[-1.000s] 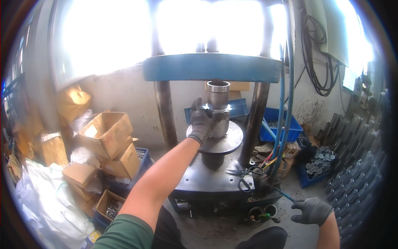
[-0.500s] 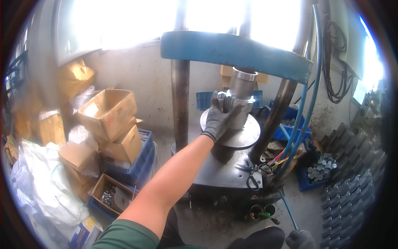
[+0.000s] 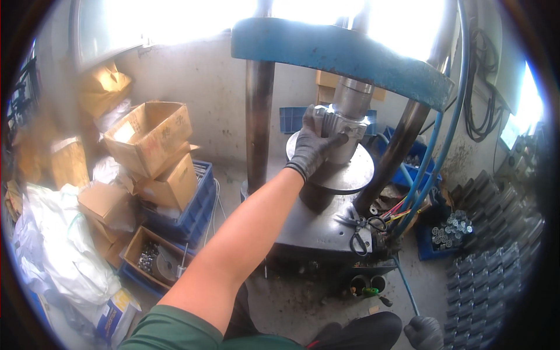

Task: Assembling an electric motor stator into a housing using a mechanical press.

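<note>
L grip (image 3: 315, 146) cupped round shiny metal cyl. (image 3: 351, 119), R grip (image 3: 424, 332) clenched round blue rod (image 3: 406, 284).

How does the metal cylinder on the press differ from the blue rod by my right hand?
The metal cylinder is thick and silvery; the blue rod is thin. The cylinder stands upright on the round plate; the rod slants down to your right hand. Both meet gloved hands, the cylinder your left hand.

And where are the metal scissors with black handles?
In the head view, the scissors lie right of centre, at the front right corner of the grey metal table, left of the blue hoses.
</note>
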